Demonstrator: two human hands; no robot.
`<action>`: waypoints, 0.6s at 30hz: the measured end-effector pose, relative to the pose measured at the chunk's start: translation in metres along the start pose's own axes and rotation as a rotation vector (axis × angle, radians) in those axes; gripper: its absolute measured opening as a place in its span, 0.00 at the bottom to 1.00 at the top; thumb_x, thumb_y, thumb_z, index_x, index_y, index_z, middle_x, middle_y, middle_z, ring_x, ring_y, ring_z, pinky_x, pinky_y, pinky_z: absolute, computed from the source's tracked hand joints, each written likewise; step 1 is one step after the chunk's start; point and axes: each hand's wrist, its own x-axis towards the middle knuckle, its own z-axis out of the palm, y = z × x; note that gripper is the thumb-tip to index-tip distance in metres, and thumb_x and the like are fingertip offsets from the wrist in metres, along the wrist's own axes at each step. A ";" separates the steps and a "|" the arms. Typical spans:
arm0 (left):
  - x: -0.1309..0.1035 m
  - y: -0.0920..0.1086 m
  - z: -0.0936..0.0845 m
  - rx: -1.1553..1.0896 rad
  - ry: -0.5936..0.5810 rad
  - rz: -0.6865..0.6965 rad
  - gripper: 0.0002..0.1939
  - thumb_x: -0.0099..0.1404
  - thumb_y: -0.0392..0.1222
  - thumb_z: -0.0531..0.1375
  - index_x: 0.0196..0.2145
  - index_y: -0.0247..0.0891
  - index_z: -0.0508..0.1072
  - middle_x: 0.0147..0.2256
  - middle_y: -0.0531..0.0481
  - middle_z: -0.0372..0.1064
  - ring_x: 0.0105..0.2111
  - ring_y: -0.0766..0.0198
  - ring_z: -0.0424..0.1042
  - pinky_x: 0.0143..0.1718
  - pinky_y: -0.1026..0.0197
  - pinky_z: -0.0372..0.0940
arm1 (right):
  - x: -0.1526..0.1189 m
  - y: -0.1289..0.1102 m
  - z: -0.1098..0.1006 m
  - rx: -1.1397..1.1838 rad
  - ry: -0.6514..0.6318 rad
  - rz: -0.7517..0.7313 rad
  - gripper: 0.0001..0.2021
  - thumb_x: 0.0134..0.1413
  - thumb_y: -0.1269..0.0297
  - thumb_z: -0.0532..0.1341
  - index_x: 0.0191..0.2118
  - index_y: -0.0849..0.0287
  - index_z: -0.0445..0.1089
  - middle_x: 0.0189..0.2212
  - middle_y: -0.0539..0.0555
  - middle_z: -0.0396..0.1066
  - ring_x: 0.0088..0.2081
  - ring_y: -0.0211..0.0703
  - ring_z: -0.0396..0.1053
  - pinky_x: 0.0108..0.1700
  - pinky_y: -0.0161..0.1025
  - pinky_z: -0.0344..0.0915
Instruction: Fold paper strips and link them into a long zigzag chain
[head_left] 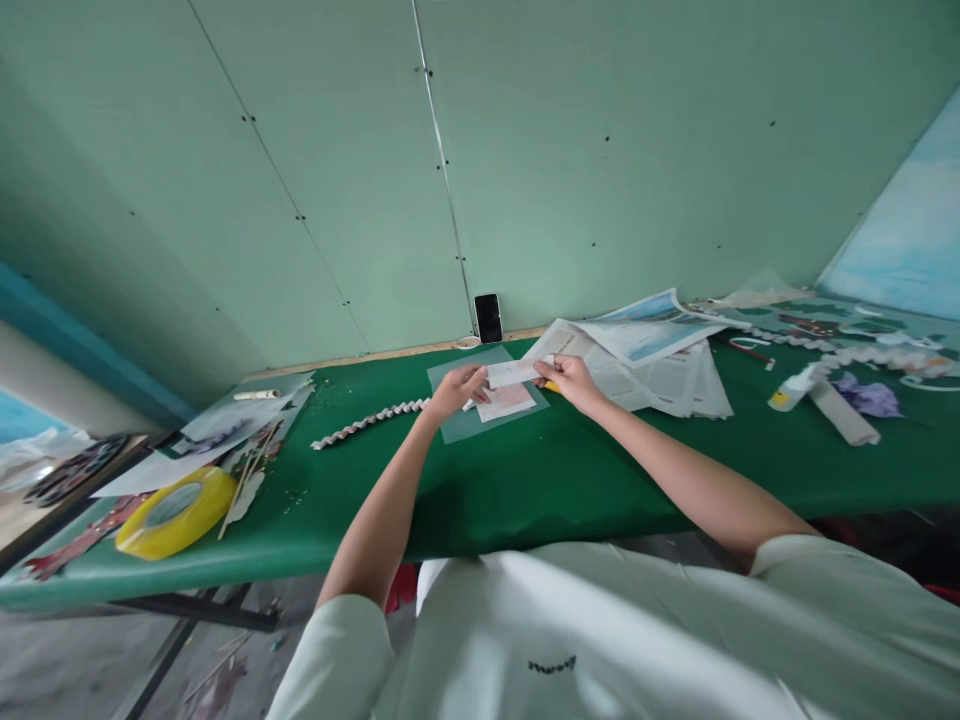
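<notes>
A white strip of paper (513,373) is stretched between my two hands above the green table. My left hand (458,390) pinches its left end, and my right hand (568,378) pinches the right end. Below the strip lies a small pinkish-white sheet (507,402) on a translucent sheet (459,429). Something yellow (552,387) shows by my right fingers; whether it is held I cannot tell. Left of my left hand, a zigzag-folded paper strip (370,424) rests on the table.
A phone (488,318) leans against the wall behind my hands. Newspapers (645,375) lie to the right, with a glue bottle (793,388) and purple crumpled material (868,395) farther over. At the left are a yellow tape roll (175,512), thin sticks (247,480) and loose papers (247,410).
</notes>
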 end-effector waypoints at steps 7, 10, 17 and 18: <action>-0.004 -0.002 0.025 -0.125 -0.098 0.063 0.33 0.67 0.62 0.66 0.53 0.28 0.68 0.24 0.48 0.76 0.22 0.62 0.76 0.27 0.62 0.70 | -0.008 -0.007 0.009 -0.041 -0.084 -0.028 0.22 0.54 0.41 0.72 0.30 0.58 0.78 0.27 0.55 0.79 0.29 0.46 0.75 0.35 0.41 0.71; -0.005 0.002 0.023 -0.213 -0.051 0.083 0.32 0.66 0.59 0.68 0.53 0.28 0.69 0.24 0.49 0.75 0.22 0.64 0.74 0.27 0.63 0.67 | -0.008 -0.008 0.008 0.105 -0.098 0.016 0.18 0.53 0.46 0.74 0.33 0.58 0.80 0.27 0.54 0.78 0.30 0.44 0.75 0.36 0.40 0.71; -0.009 0.011 0.017 -0.473 -0.137 0.069 0.27 0.64 0.52 0.72 0.52 0.29 0.78 0.29 0.45 0.77 0.27 0.64 0.75 0.34 0.60 0.68 | -0.005 -0.007 0.005 0.392 -0.093 0.086 0.12 0.49 0.59 0.75 0.40 0.55 0.83 0.26 0.51 0.77 0.30 0.43 0.75 0.37 0.41 0.72; -0.010 0.012 0.017 -0.499 -0.151 0.076 0.23 0.64 0.51 0.71 0.49 0.29 0.80 0.30 0.43 0.77 0.28 0.63 0.76 0.35 0.59 0.69 | -0.005 -0.007 0.004 0.409 -0.090 0.081 0.10 0.49 0.59 0.75 0.38 0.55 0.83 0.26 0.51 0.77 0.30 0.43 0.75 0.37 0.41 0.73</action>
